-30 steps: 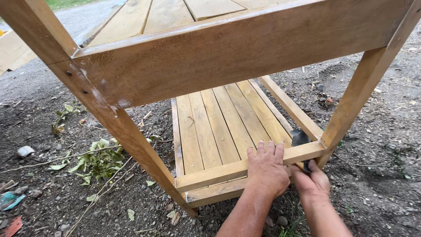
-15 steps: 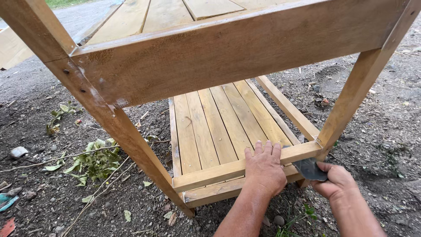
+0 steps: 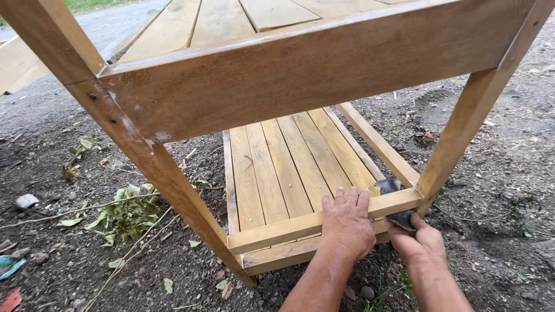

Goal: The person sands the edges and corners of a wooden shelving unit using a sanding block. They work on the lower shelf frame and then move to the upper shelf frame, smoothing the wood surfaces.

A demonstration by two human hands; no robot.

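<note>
Sandpaper (image 3: 395,202) (dark, folded) wraps the rail (image 3: 300,224) between both hands.

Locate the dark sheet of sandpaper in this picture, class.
In the head view, the dark sandpaper sits lower right, wrapped around the front rail of the lower shelf beside the right-hand leg, pinched by the right hand, with the left hand just beside it.

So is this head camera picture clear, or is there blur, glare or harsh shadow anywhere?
Head view: soft, even daylight, no glare and no hard-edged shadows. The wooden table and its lower slatted shelf look sharp, and so do the left hand and right hand. The dark sheet the right hand holds is too dim to make out. The top rail looms large and the legs splay, a wide-lens effect.
</note>
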